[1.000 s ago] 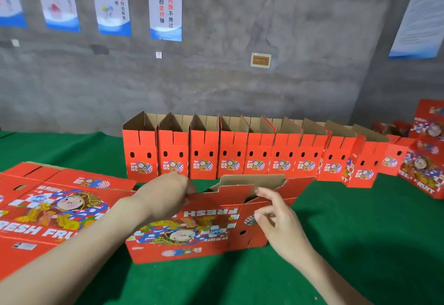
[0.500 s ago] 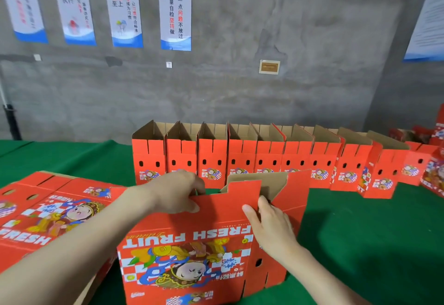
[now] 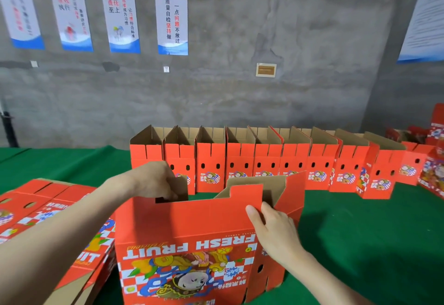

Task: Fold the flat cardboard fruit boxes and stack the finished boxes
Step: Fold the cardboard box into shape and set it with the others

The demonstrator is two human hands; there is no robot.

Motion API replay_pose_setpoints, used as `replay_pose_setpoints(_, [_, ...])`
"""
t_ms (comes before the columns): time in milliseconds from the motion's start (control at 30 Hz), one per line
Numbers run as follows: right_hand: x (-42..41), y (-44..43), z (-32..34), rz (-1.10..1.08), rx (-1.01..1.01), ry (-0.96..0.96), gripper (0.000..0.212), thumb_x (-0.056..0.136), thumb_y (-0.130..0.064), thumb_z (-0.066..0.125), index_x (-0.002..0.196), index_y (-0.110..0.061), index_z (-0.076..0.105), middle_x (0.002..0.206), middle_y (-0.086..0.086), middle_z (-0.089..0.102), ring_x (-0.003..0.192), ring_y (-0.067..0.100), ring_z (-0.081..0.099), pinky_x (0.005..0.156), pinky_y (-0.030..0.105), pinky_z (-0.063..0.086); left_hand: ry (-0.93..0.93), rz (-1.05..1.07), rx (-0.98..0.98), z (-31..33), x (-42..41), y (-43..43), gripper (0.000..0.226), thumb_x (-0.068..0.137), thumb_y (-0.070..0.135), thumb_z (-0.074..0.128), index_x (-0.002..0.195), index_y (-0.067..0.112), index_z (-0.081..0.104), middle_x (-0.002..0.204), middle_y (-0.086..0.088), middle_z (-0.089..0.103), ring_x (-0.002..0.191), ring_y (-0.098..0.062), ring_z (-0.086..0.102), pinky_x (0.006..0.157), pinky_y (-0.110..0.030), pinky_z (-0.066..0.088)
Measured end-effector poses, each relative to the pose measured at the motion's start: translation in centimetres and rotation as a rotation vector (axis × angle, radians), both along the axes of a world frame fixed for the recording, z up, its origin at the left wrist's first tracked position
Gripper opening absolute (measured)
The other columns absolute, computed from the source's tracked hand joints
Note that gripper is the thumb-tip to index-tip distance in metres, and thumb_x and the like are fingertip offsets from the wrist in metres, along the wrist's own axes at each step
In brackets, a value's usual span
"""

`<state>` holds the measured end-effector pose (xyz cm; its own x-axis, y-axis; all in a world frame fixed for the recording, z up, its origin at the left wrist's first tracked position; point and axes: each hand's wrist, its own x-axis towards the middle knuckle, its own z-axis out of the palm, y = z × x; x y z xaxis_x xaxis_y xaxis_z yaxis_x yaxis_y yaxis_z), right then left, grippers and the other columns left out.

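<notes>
A grey concrete wall (image 3: 240, 100) fills the upper half, with tall printed posters (image 3: 171, 19) hung along its left part. Below it a table covered in green cloth (image 3: 360, 244) runs the full width; bare green lies open to the right of the hands and at the far left. A row of folded boxes (image 3: 266, 160), red with open brown tops, stands side by side along the back of the table, from centre to the right edge. A stack of flat boxes (image 3: 48, 208) lies at the near left, its edge just beside the work. Front and centre stands the half-folded box (image 3: 187, 228), upright, its "FRESH FRUIT" print upside down and its top open. The left hand (image 3: 151, 180) curls its fingers over a brown flap (image 3: 181, 188) at the box's top left edge, grasping it. The right hand (image 3: 276, 228) clasps the top right corner, thumb on the red front panel
</notes>
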<state>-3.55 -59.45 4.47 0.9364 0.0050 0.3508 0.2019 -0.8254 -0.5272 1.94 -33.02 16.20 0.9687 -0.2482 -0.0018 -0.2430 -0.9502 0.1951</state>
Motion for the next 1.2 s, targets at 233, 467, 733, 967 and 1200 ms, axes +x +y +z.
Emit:
replay_pose_setpoints(233, [-1.0,-3.8,0.7,-0.147,0.185,-0.154,0.048,0.087,-0.054,0.046,0.049,-0.026,0.036,0.061,-0.005,0.047,0.054,0.011,0.048,0.055,0.028,0.036,0.058,0.326,-0.589,0.3,2.3,2.8,0.010,0.081,0.005,0.065,0.074,-0.001,0.065,0.071,-0.015,0.060,0.055,-0.023,0.059,0.043,-0.020,0.048])
replay_pose_setpoints(467, [-1.1,-6.1,1.2,-0.190,0.393,-0.086,0.047,0.085,-0.031,0.070,0.054,0.004,0.063,0.084,0.008,0.058,0.075,0.022,0.061,0.073,0.039,0.047,-0.130,0.525,-0.917,-4.1,3.7,3.6,0.008,0.072,-0.007,0.060,0.073,-0.009,0.068,0.064,-0.018,0.062,0.050,-0.028,0.059,0.037,-0.027,0.050])
replay_pose_setpoints(733, [-0.5,-7.0,-0.8,-0.309,0.363,-0.015,0.052,0.080,-0.032,0.075,0.043,-0.008,0.048,0.101,-0.003,0.052,0.083,-0.004,0.051,0.068,0.020,0.035,-0.295,0.602,-1.097,-8.9,2.2,1.2,0.016,0.072,0.004,0.075,0.080,0.009,0.062,0.076,-0.007,0.063,0.071,-0.023,0.060,0.055,-0.027,0.050])
replay_pose_setpoints(967, [0.0,-6.5,-1.4,-0.314,0.379,0.012,0.038,0.079,-0.030,0.076,0.058,-0.002,0.062,0.115,-0.004,0.044,0.092,-0.009,0.048,0.076,0.017,0.034,0.129,0.363,-1.586,-12.6,-3.1,-1.4,0.079,0.074,-0.013,0.064,0.142,0.020,0.039,0.117,-0.015,0.065,0.092,-0.032,0.067,0.080,-0.043,0.054])
replay_pose_setpoints(1200, [-1.3,-5.8,-0.5,-0.311,0.342,0.006,0.030,0.076,-0.024,0.079,0.100,-0.013,0.065,0.125,-0.004,0.035,0.122,0.010,0.042,0.092,0.023,0.032,-0.148,0.037,-0.967,-10.4,-3.8,-3.4,0.089,0.075,-0.022,0.052,0.146,0.027,0.030,0.144,-0.002,0.042,0.133,-0.017,0.043,0.108,-0.036,0.037])
